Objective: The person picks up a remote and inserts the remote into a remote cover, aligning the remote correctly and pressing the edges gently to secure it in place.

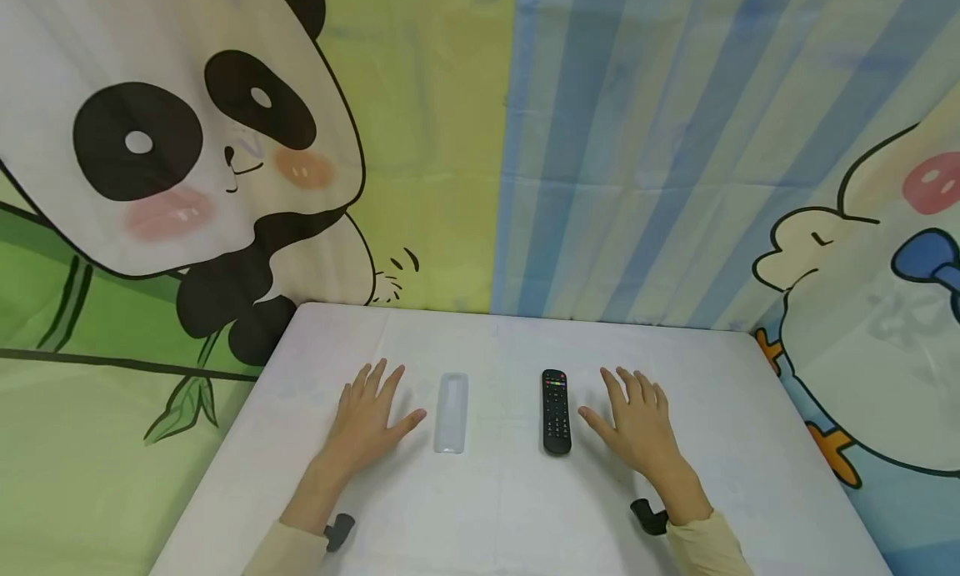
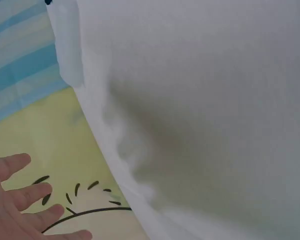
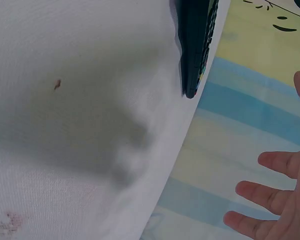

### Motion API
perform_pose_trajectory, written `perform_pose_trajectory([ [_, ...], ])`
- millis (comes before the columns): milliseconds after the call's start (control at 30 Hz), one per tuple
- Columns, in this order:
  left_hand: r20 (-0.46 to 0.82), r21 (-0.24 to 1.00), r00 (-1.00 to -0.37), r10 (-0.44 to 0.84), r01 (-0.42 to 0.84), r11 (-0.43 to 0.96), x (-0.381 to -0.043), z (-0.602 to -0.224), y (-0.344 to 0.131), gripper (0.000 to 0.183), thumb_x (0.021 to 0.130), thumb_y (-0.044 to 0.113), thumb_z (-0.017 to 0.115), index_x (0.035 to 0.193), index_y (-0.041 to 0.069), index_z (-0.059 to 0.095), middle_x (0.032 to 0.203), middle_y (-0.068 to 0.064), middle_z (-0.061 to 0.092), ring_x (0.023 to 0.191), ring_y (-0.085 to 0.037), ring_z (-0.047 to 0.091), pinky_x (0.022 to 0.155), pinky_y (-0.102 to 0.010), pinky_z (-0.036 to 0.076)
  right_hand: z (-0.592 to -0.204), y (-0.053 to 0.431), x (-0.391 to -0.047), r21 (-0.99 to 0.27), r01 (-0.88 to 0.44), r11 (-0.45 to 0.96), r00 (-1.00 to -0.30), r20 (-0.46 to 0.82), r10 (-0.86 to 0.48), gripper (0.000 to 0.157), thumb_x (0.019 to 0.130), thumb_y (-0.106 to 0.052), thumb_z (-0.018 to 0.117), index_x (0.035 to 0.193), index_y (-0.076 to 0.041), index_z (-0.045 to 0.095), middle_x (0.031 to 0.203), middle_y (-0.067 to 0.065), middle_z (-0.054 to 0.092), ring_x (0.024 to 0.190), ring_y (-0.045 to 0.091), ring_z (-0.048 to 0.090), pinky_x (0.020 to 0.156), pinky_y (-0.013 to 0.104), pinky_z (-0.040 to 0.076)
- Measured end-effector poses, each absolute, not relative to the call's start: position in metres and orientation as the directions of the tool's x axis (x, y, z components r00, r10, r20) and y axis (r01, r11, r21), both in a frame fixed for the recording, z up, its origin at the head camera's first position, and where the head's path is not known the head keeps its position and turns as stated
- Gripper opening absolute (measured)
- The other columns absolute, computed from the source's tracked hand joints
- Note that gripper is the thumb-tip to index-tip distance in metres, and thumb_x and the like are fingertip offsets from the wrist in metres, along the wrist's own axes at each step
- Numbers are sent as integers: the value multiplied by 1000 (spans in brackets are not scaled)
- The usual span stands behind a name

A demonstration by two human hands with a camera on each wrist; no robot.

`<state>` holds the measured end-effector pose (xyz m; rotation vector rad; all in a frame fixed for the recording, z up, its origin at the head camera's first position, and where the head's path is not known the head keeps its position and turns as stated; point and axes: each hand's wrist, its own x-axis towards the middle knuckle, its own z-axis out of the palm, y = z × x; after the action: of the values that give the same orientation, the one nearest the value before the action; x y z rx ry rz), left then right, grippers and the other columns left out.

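A black remote control (image 1: 557, 413) lies face up on the white table, its buttons showing. To its left lies a translucent, pale remote cover (image 1: 452, 413), long and narrow. My left hand (image 1: 369, 422) hovers left of the cover with fingers spread, holding nothing. On the other side, my right hand (image 1: 637, 422) is held just right of the remote, fingers apart, not touching it. The right wrist view shows the remote (image 3: 194, 47) edge-on near the spread fingers (image 3: 260, 195). In the left wrist view the cover (image 2: 69, 42) appears at the upper left, apart from the left hand (image 2: 15, 200).
The white table (image 1: 495, 518) ends at a back edge against a hanging curtain (image 1: 420, 142) printed with a panda and stripes. Black wrist straps or mounts (image 1: 340, 532) stick out at both wrists. Small reddish stains (image 3: 10, 223) mark the tablecloth.
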<state>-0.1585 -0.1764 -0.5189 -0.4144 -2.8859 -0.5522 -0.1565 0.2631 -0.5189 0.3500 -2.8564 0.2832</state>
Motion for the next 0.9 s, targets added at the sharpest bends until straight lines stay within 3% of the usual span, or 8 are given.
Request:
perform_pose_trajectory([
  [300, 266, 466, -921, 285, 382, 798, -165, -514, -142, 69, 96, 43, 66, 149, 4, 43, 152, -22, 38, 140, -41, 34, 106, -60, 37, -516, 259, -156, -197, -270, 943, -940, 264, -214, 78, 96, -58, 57, 149, -2, 41, 140, 26, 46, 128, 48, 42, 101, 67, 34],
  [533, 201, 513, -918, 343, 397, 761, -171, -520, -100, 67, 99, 43, 62, 152, 9, 40, 154, -16, 38, 141, -34, 35, 101, -56, 45, -516, 253, -158, -202, -268, 942, -943, 255, -214, 77, 97, -56, 58, 147, 0, 42, 137, 27, 49, 124, 49, 47, 96, 66, 39],
  [900, 105, 633, -893, 438, 399, 663, -178, -526, -48, 64, 101, 42, 58, 153, 10, 37, 154, -14, 38, 141, -29, 37, 111, -46, 35, -525, 243, -165, -347, -229, 910, -969, 173, -178, 73, 98, -46, 61, 145, 7, 42, 132, 30, 51, 117, 47, 51, 92, 61, 45],
])
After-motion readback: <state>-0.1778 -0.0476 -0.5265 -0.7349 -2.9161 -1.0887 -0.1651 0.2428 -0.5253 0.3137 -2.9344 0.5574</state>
